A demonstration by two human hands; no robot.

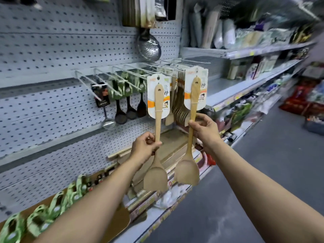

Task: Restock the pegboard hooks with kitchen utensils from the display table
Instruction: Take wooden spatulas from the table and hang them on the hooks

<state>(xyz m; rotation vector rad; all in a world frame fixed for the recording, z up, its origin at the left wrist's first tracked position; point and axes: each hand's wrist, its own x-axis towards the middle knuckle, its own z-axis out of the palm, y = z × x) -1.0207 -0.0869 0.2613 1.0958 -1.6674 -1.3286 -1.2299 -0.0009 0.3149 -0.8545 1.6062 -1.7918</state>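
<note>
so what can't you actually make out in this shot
- Head view: whether the card holes of the two wooden spatulas are on a hook; too small.
- Items on the far shelves: blurred.
- Print on the cards: too small.
- Green-carded utensils, lower left: cut by the edge and the left arm.

Shop aisle: pegboard (52, 41), stocked shelves (245, 51)

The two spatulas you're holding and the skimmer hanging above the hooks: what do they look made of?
Spatula in left hand and spatula in right hand: apparently pale, matte, unvarnished wood or bamboo, on printed card backings. Skimmer: seemingly shiny perforated metal, likely steel.
</note>
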